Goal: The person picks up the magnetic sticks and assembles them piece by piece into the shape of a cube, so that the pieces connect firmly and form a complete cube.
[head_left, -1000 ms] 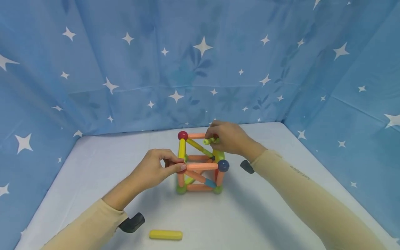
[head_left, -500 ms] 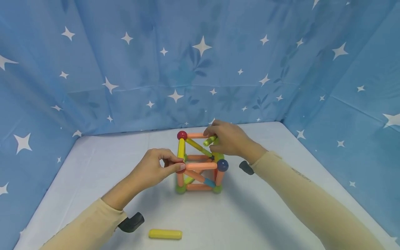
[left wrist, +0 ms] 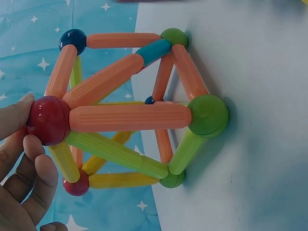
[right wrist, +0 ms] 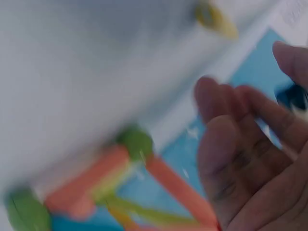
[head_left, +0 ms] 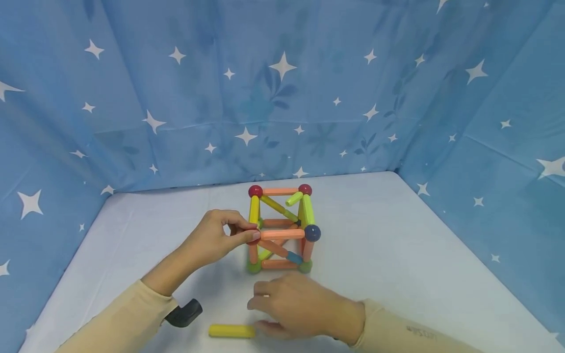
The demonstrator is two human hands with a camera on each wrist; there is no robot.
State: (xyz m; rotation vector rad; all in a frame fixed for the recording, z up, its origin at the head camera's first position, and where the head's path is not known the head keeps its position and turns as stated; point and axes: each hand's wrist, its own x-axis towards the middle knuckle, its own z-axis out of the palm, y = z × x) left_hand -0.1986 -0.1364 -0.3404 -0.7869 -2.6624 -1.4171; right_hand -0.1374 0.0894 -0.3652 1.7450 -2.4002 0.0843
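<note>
A cube-shaped frame of coloured sticks and balls (head_left: 282, 235) stands on the table. My left hand (head_left: 217, 239) pinches the red ball (left wrist: 49, 120) at its near left top corner, with thumb and fingertips on that ball in the left wrist view. A navy ball (head_left: 312, 233) sits at the near right top corner. From the far right red ball (head_left: 305, 189), a short light-green stick (head_left: 294, 198) juts inward, its other end free. My right hand (head_left: 304, 306) is in front of the frame, fingers spread and holding nothing, its fingertips beside a loose yellow stick (head_left: 229, 331).
A white cloth (head_left: 379, 274) covers the table. Blue star-patterned curtain (head_left: 198, 98) hangs behind and along both sides. Black wrist-camera mount (head_left: 184, 314) sticks out from my left sleeve. The right wrist view is blurred.
My right hand has let go of the short light-green stick at the far right corner and come down toward the loose yellow stick. My left hand keeps its pinch on the red ball.
</note>
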